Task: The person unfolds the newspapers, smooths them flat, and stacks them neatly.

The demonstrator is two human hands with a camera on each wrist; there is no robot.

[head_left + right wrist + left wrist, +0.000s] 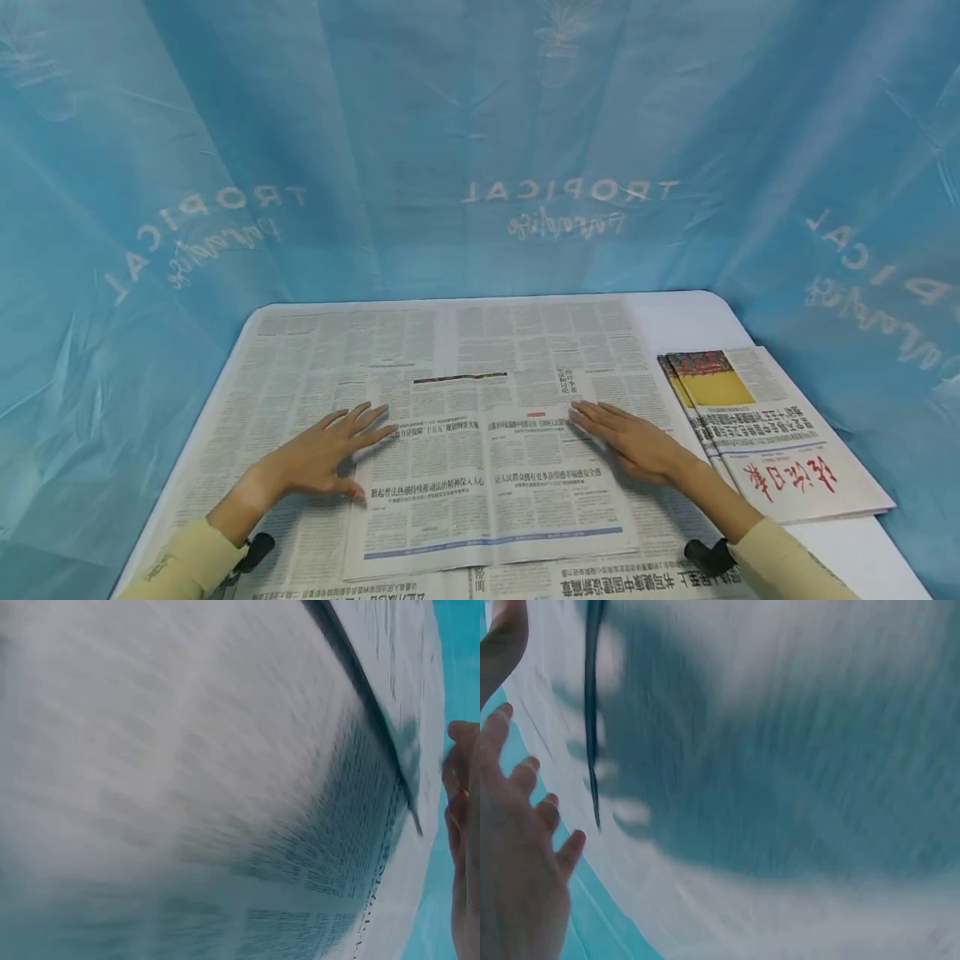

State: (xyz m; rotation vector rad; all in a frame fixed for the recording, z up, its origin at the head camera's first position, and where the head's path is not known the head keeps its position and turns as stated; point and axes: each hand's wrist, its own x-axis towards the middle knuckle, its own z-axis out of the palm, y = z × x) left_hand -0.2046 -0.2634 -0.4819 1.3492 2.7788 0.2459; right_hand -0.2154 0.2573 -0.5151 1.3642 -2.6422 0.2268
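Observation:
A smaller newspaper (pixel 427 510) with a centre fold lies on top of a large spread newspaper (pixel 300 375). Above its left edge is my left hand (pixel 318 454), fingers spread and thumb apart. My right hand (pixel 633 442) stretches over the upper right edge of the same paper, its fingers extended and close together. Neither hand grips anything. In the left wrist view, the left hand (pixel 525 847) appears lifted, with a finger shadow on the paper. The right wrist view catches the right hand (pixel 466 817) only partly, at the frame's edge.
Folded newspapers (pixel 780 425) with red lettering are stacked at the right of the white table (pixel 690 325). Blue printed curtains (pixel 420 125) surround the table at the back and both sides. A black wrist-camera mount (pixel 258 550) sits below the left wrist.

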